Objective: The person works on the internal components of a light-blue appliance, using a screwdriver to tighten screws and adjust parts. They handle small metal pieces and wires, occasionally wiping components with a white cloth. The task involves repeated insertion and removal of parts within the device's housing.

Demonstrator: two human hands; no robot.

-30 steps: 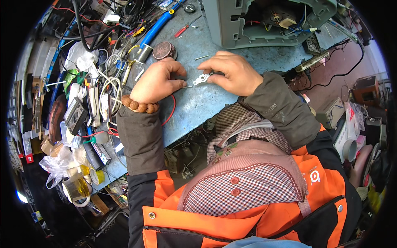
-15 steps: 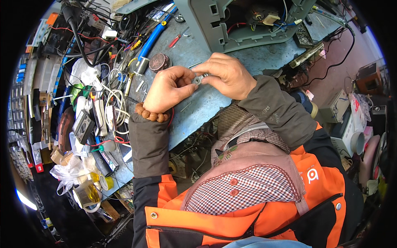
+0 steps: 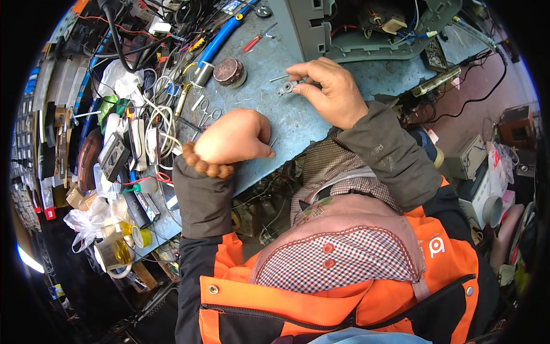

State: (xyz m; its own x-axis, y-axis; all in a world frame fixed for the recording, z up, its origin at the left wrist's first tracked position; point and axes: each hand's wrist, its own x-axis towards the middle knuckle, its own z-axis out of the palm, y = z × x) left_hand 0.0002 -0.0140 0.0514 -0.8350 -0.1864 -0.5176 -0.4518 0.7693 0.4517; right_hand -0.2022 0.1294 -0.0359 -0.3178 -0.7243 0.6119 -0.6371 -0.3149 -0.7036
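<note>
Between the thumb and fingers of my right hand (image 3: 335,94) is a small grey metal part with a round ring-shaped end (image 3: 288,88). It is held just above the blue worktop (image 3: 258,100). My left hand (image 3: 238,135), with a brown bead bracelet at the wrist, is low over the worktop near its front edge. Its fingers are curled under and mostly hidden, so I cannot make out anything in them. A thin metal pin (image 3: 273,141) lies close to its thumb. Another metal rod (image 3: 279,78) lies beside the ring-ended part.
A round dark-red tin (image 3: 230,73) stands beyond my left hand, with scissors (image 3: 209,116) closer in. A red-handled screwdriver (image 3: 252,43) lies farther back. A grey machine housing (image 3: 366,51) stands at the back right. Cables (image 3: 150,114) and tools crowd the left.
My hands, which met at the small metal part, are now apart. The left has drawn away toward the near left and down to the worktop; the right keeps the part. The view has shifted slightly.
</note>
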